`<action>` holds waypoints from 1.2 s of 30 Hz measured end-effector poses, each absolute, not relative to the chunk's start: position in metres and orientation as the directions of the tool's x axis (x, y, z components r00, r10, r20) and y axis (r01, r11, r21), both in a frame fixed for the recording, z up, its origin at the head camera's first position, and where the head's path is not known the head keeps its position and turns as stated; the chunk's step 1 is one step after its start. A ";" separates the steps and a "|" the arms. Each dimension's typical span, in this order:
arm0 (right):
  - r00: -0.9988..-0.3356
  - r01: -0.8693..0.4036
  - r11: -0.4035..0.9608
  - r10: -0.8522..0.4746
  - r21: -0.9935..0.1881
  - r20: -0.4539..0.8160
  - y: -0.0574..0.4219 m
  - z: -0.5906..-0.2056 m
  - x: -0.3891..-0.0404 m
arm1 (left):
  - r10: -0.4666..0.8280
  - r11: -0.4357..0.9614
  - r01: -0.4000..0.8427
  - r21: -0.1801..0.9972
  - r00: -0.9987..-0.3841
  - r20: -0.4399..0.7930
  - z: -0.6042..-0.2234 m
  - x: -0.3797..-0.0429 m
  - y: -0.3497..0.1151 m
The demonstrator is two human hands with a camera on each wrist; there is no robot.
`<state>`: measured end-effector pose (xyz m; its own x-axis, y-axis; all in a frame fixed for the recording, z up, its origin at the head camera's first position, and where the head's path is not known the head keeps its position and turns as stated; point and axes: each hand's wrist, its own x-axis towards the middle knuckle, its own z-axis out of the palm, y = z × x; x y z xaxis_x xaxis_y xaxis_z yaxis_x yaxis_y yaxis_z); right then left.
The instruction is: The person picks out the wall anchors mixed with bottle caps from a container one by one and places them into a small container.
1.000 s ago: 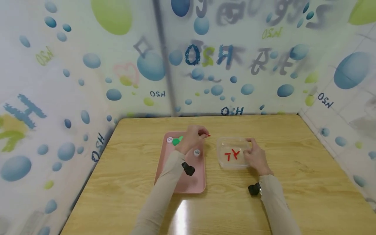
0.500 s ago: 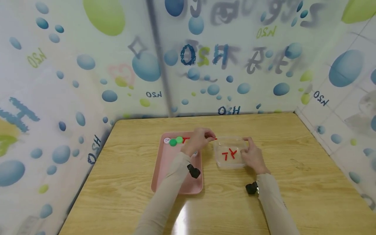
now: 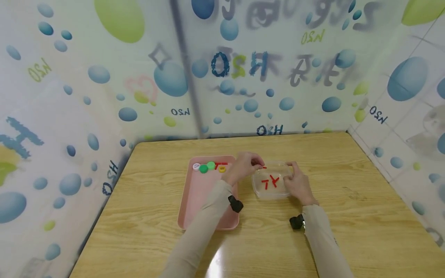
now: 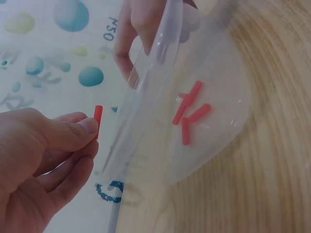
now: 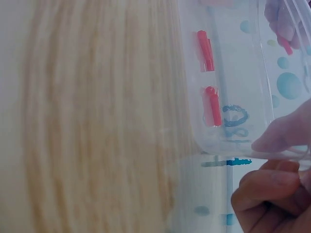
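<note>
In the head view my left hand [image 3: 243,166] is over the left rim of a clear plastic box [image 3: 276,195]. Its thumb and forefinger pinch a short red stick [image 4: 98,116], held upright in the left wrist view. Several similar red sticks [image 3: 274,181] lie on the box floor, some crossing. My right hand [image 3: 299,186] grips the box's right wall, the thumb inside and the curled fingers [image 5: 265,187] outside. Left of the box is a pink tray [image 3: 196,204], partly covered by my left hand and forearm.
Along the tray's far end lie a white cap [image 3: 196,166], a dark green cap [image 3: 203,168], a light green cap [image 3: 211,165], red sticks [image 3: 221,163] and a small yellow piece [image 3: 222,169]. A patterned wall [image 3: 236,116] stands behind the wooden table [image 3: 347,185].
My left hand has moved right from above the tray to the box's rim, carrying the red stick. The tray's far end is more exposed. My right hand keeps its grip on the box.
</note>
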<state>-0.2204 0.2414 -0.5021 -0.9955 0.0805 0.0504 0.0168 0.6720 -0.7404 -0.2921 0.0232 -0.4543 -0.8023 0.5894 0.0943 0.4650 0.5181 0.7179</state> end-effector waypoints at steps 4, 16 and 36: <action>-0.995 0.016 0.677 0.087 -0.736 0.058 0.241 -0.501 -0.221 | 0.605 0.513 0.466 0.721 -0.792 0.081 -0.457 -0.292 0.030; -0.994 0.027 0.673 0.097 -0.739 0.052 0.238 -0.498 -0.220 | 0.613 0.477 0.474 0.740 -0.783 0.107 -0.459 -0.293 0.032; -0.994 0.029 0.680 0.094 -0.732 0.048 0.241 -0.499 -0.219 | 0.439 0.536 0.346 0.770 -0.893 0.096 -0.460 -0.296 -0.040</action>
